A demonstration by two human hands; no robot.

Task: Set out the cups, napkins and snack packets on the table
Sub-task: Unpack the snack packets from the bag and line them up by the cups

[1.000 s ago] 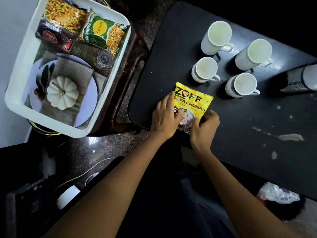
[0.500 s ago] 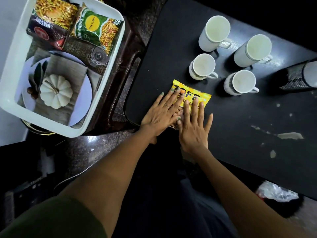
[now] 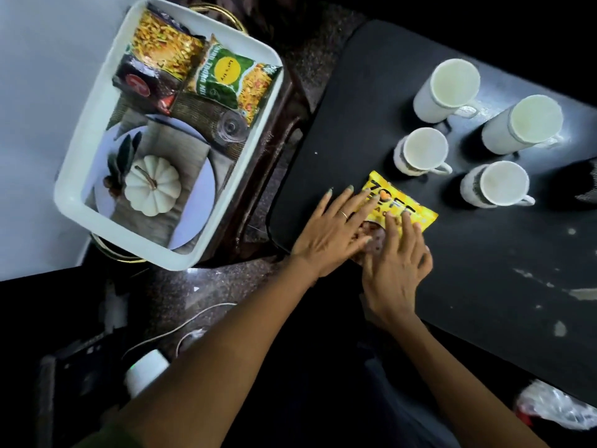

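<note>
Head camera: a yellow snack packet (image 3: 400, 206) lay flat near the black table's (image 3: 323, 150) front edge, pressed under the straight, spread fingers of the left hand (image 3: 326, 234) and right hand (image 3: 395, 265), just beside four white cups (image 3: 423, 150).
</note>
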